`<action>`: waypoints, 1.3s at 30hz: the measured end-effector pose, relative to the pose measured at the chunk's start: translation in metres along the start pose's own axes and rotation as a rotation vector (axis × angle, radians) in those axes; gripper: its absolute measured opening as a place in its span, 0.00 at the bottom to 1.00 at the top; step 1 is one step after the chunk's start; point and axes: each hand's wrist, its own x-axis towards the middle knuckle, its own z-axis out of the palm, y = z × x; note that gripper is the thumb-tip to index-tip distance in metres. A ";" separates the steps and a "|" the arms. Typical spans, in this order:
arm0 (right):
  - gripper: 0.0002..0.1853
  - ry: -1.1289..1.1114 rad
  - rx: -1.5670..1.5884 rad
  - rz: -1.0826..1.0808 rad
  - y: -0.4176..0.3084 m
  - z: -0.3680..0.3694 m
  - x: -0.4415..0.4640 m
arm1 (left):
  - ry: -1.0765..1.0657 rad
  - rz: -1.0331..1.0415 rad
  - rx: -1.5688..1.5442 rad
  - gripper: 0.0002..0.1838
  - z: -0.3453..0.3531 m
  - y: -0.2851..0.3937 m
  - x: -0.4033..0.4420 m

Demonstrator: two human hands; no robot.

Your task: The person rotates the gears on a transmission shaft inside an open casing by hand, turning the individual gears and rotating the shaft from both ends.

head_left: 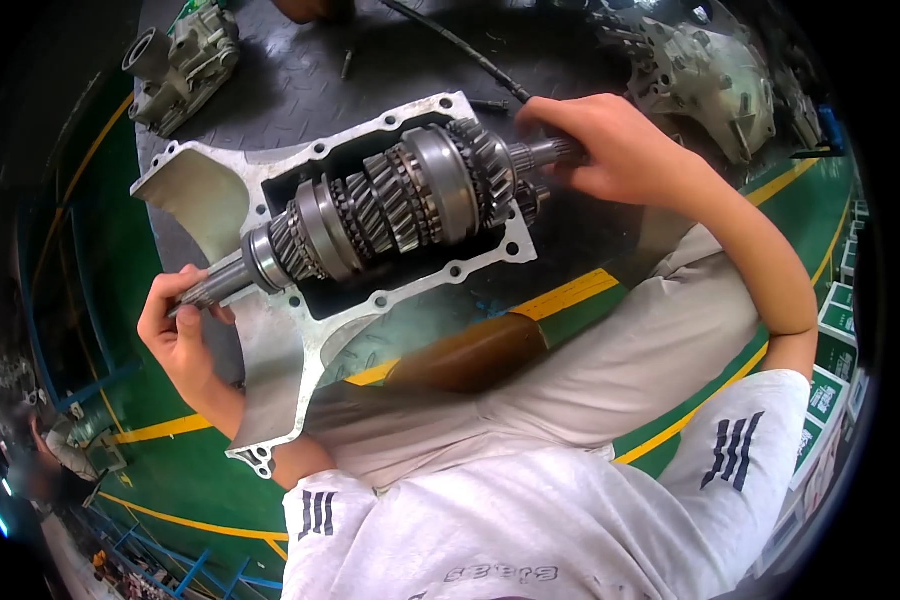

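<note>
A steel gear shaft (395,205) carrying several gears and rings lies lengthwise across an open aluminium gearbox housing (315,310), slightly tilted up to the right. My left hand (178,325) is closed on its thin splined left end, thumb on the near side. At the opposite end my right hand (615,150) grips the splined tip beyond the housing's wall. Part of a smaller toothed gear (533,200) shows beneath the shaft at the right. Whether the shaft rests on the housing's seats or is held just above them I cannot tell.
The housing sits on a dark tread-plate bench (290,50). Other metal castings stand at the back left (185,70) and back right (705,80). A long dark rod (460,45) lies behind the housing. A brown rounded seat (470,355) is between my legs.
</note>
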 end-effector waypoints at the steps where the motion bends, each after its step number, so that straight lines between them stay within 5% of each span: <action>1: 0.19 -0.080 0.131 0.056 -0.005 -0.007 0.003 | -0.001 0.005 0.017 0.29 -0.003 -0.003 -0.001; 3: 0.23 -0.232 0.277 0.122 -0.008 -0.014 0.004 | 0.010 -0.013 0.003 0.29 0.003 0.002 -0.001; 10: 0.31 -0.093 0.004 -0.052 -0.012 0.005 0.007 | 0.023 -0.061 0.033 0.31 -0.003 0.000 -0.006; 16: 0.28 0.032 0.065 -0.008 -0.024 0.009 0.002 | 0.037 -0.061 0.049 0.32 -0.005 -0.002 -0.008; 24: 0.26 -0.156 0.132 -0.081 -0.008 -0.001 0.008 | 0.030 -0.045 0.062 0.32 -0.008 -0.008 -0.009; 39: 0.24 -0.102 0.048 0.001 -0.023 0.006 0.009 | 0.050 -0.060 0.065 0.32 -0.008 -0.008 -0.009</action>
